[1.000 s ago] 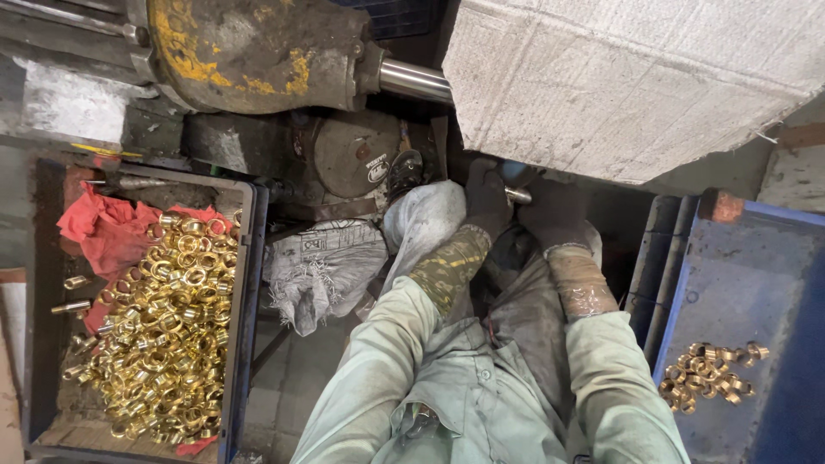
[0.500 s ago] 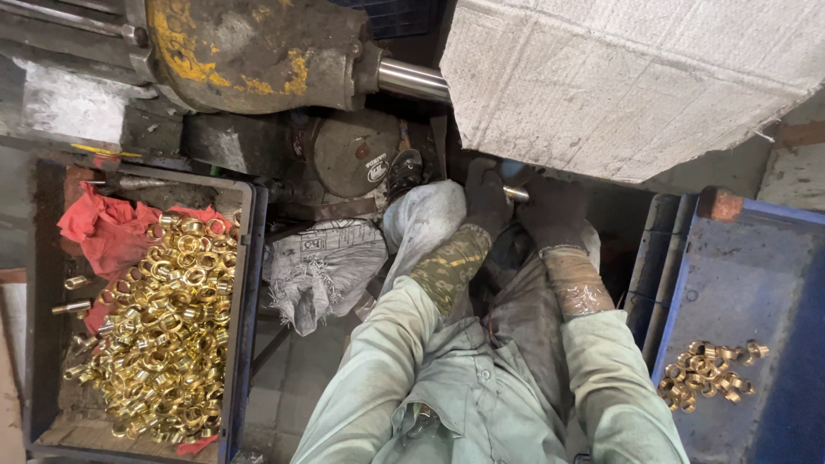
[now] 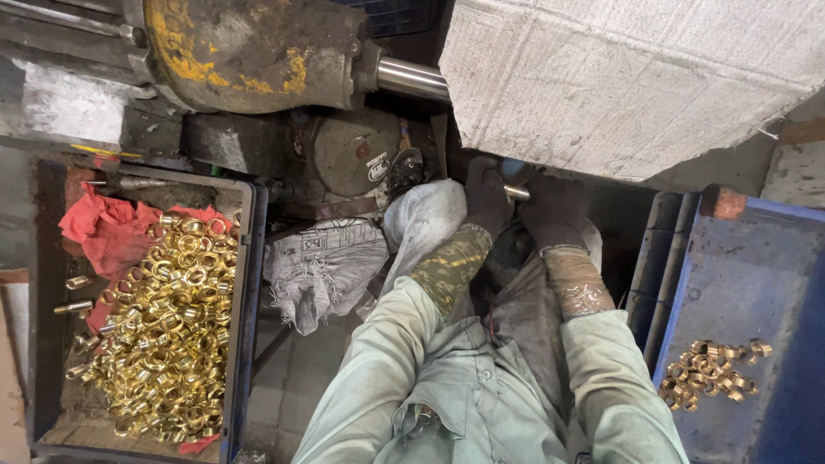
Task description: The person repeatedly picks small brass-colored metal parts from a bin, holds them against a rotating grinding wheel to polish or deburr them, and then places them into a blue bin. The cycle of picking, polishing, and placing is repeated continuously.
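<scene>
Under the grey woven sheet (image 3: 636, 77), both gloved hands stay where they were a second ago: the left hand (image 3: 486, 199) and right hand (image 3: 550, 210) remain closed around a short shiny metal piece (image 3: 516, 192) at the machine; nothing has shifted, so the work looks mid-step.

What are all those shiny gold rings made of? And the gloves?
The rings look like brass: bright yellow metal with a polished, mirror-like shine. They are probably not real gold.

The gloves on the left hand and right hand look like dark knitted fabric, matte and grimy, with ribbed cuffs. The exact fibre is hard to tell.
</scene>
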The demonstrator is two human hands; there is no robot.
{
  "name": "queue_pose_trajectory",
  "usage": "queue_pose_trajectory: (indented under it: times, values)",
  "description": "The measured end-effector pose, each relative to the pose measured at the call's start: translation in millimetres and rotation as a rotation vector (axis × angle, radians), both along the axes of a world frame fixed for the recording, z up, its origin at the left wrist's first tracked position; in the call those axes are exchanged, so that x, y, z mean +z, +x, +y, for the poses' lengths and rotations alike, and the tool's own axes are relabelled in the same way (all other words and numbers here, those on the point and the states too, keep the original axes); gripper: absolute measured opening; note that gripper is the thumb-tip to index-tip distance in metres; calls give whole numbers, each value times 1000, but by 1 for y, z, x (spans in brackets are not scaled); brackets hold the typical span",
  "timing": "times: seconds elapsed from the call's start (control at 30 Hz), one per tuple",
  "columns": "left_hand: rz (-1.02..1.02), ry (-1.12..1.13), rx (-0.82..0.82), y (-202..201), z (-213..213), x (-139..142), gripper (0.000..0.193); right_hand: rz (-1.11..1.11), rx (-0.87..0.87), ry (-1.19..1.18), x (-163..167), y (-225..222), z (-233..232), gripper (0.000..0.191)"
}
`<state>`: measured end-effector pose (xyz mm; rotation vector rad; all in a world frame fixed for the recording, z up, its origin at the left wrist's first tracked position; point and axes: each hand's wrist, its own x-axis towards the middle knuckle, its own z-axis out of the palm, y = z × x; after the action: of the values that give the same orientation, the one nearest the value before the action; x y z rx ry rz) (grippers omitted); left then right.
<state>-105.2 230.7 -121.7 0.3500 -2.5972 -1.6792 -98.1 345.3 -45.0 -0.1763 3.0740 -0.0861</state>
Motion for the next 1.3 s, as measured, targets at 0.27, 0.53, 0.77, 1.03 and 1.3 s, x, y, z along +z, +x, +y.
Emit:
queue_pose_trajectory:
  times: [0.27, 0.53, 0.77, 1.03, 1.3]
  values:
    - [-183, 481, 220, -5, 5, 10, 21, -28, -13, -4, 0, -1, 0, 24]
    - [-167, 527, 253, -7, 7, 11, 22, -104, -40, -14, -2, -2, 0, 20]
    - [-177, 362, 184, 1, 0, 33, 25, -126, -74, -119, 33, 12, -11, 18]
    - [535, -57, -488, 48, -67, 65, 7, -224, -40, -767, 118, 114, -36, 49]
    - [489, 513, -1057, 62, -98, 120, 13, -742, -336, -1349, 167, 177, -56, 40]
